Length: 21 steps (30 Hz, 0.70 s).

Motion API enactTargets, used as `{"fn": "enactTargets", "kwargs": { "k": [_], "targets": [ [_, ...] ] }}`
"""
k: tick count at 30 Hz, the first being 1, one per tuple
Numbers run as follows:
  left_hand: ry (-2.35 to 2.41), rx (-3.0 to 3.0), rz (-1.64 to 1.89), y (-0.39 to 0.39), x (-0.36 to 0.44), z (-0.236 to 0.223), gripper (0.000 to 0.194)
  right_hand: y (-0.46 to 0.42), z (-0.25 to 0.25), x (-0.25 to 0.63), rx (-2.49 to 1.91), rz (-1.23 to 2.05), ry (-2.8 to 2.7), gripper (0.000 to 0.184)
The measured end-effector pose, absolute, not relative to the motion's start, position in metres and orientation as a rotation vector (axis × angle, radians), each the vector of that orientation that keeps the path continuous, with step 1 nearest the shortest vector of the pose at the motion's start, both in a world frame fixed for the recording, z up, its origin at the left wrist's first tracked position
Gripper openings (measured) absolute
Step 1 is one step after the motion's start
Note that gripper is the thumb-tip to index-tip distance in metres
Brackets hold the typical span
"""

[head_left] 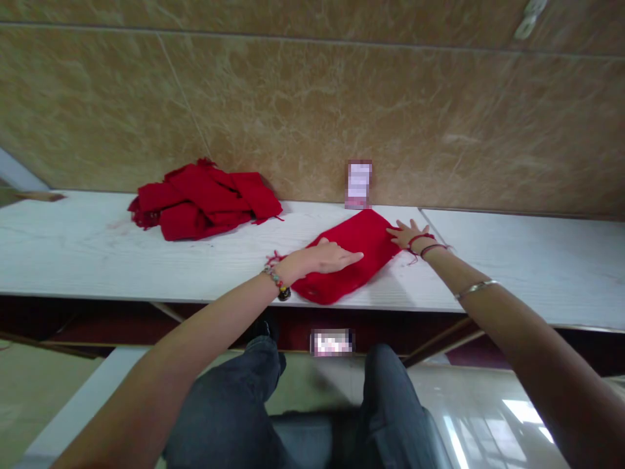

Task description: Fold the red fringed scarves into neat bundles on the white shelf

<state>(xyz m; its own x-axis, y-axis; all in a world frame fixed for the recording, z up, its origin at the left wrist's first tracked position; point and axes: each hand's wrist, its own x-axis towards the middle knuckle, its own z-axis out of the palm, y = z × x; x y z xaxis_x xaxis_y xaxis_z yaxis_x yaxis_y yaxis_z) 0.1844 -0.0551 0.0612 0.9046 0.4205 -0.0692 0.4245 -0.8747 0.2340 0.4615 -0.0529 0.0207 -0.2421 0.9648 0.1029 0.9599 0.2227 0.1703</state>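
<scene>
One red cloth [374, 242] flat under left grip [327, 256], right grip [410, 236] at edge; both unclenched.

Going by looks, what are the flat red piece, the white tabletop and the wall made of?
Flat red piece: matte fabric, with a soft, unglossy surface; fibre unclear.
White tabletop: probably wood-effect laminate, given its fine grain lines.
Wall: likely stone-look tile or panel, tan with pale veining and straight seams; real stone possible.
</scene>
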Motion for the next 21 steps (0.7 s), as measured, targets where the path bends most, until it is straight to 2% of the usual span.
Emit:
{"fn": "enactTargets", "kwargs": {
  "k": [4, 6, 10, 13, 16, 19, 21],
  "targets": [
    [0.351, 2.791, 0.137, -0.050, 0.188, 0.078, 0.041, -0.019, 0.043, 0.429, 2.055, 0.113, 2.216, 0.048],
    [0.425, 2.913, 0.196, -0.038, 0.188, 0.074, 0.037, -0.007, 0.048, 0.404, 1.988, 0.027, 2.264, 0.050],
    [0.573, 3.100, 0.029, -0.015, 0.180, 0.043, 0.040, 0.005, 0.047, 0.361, 1.865, -0.047, 2.409, 0.055],
    [0.754, 3.127, 0.052, -0.006, 0.165, 0.023, 0.041, 0.006, 0.046, 0.348, 1.900, -0.039, 2.429, 0.058],
    [1.128, 3.036, 0.095, -0.002, 0.150, 0.022, 0.041, -0.007, 0.049, 0.347, 1.968, -0.011, 2.447, 0.057],
    [1.623, 2.794, 0.007, -0.005, 0.140, 0.033, 0.053, -0.034, 0.049, 0.351, 1.850, -0.055, 2.597, 0.056],
    [1.739, 2.707, -0.052, -0.011, 0.134, 0.039, 0.060, -0.053, 0.045, 0.357, 1.719, -0.161, 2.656, 0.058]
  ]
}}
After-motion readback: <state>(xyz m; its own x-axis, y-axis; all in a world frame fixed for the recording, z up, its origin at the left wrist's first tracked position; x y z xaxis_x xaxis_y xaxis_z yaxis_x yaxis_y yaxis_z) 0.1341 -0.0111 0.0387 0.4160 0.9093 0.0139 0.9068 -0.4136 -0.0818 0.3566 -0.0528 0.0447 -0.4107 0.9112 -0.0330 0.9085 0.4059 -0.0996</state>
